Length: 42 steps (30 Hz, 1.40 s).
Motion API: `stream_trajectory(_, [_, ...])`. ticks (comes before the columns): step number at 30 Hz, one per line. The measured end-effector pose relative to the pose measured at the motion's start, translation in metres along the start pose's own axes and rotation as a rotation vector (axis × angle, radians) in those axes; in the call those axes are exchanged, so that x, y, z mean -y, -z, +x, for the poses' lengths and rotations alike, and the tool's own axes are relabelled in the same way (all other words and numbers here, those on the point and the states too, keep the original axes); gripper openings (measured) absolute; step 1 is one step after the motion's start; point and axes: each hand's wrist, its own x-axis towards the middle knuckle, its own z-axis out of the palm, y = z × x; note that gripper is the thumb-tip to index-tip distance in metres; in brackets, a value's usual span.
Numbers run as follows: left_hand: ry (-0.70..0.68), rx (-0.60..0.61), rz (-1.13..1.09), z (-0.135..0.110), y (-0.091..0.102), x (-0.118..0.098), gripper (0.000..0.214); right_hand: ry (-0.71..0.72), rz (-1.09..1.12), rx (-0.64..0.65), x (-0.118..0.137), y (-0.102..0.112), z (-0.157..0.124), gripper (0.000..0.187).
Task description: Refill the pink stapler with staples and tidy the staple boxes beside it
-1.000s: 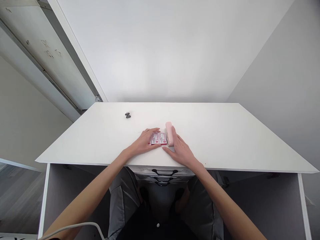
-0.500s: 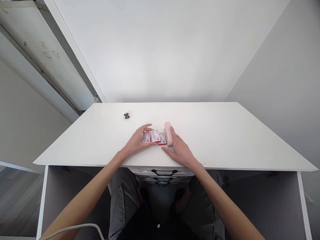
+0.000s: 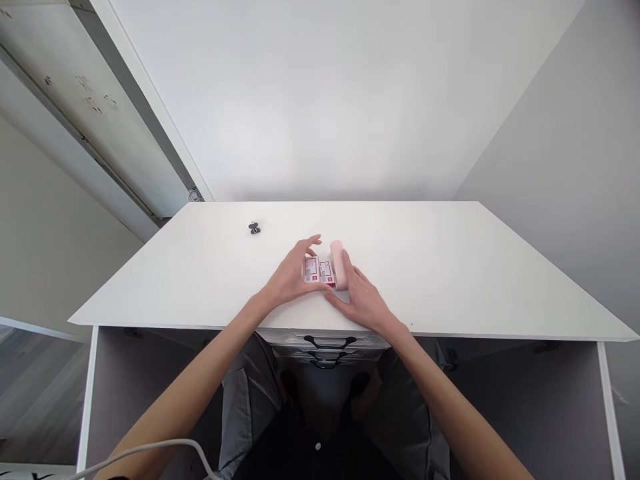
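Note:
Small red-and-white staple boxes (image 3: 319,270) lie in a tight group near the front middle of the white desk (image 3: 450,267). My left hand (image 3: 293,273) curls around their left side, thumb and fingers closed on the nearest box. A pink stapler (image 3: 339,263) lies just right of the boxes, touching them. My right hand (image 3: 363,298) rests flat on the desk with its fingers against the stapler's right side.
A small black binder clip (image 3: 255,228) sits at the back left of the desk. Drawer handles (image 3: 330,345) show below the front edge. A white cable (image 3: 150,450) crosses my left forearm. Walls stand behind and to the right.
My left hand lifted off the boxes, then slid right and closed on them, pushing them together against the stapler. The right hand has stayed beside the stapler.

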Motion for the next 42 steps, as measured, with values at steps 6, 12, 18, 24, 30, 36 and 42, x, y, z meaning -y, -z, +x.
stream_trajectory(6, [-0.037,0.022,-0.042,0.014,-0.019,-0.008,0.115,-0.020,0.057,0.020,-0.003,0.002,-0.001,0.106])
stream_trajectory(12, [0.004,0.050,-0.062,0.000,-0.008,0.008,0.119,-0.027,0.063,0.001,0.001,0.003,-0.001,0.104])
stream_trajectory(18, [0.134,0.105,-0.072,-0.013,0.005,0.011,0.105,-0.030,0.058,-0.001,-0.001,0.003,-0.001,0.104])
stream_trajectory(24, [0.154,0.072,-0.046,-0.008,-0.002,0.010,0.103,-0.016,0.055,-0.016,-0.003,0.002,-0.002,0.104])
stream_trajectory(30, [0.158,0.095,-0.030,-0.009,-0.005,0.016,0.103,-0.018,0.055,-0.013,-0.004,0.001,-0.002,0.104])
stream_trajectory(36, [0.182,0.094,-0.003,-0.010,-0.005,0.018,0.100,-0.017,0.047,-0.002,-0.004,0.001,-0.002,0.103])
stream_trajectory(42, [0.202,0.132,-0.051,-0.011,-0.004,0.015,0.098,-0.029,0.087,-0.010,0.000,0.005,-0.005,0.098])
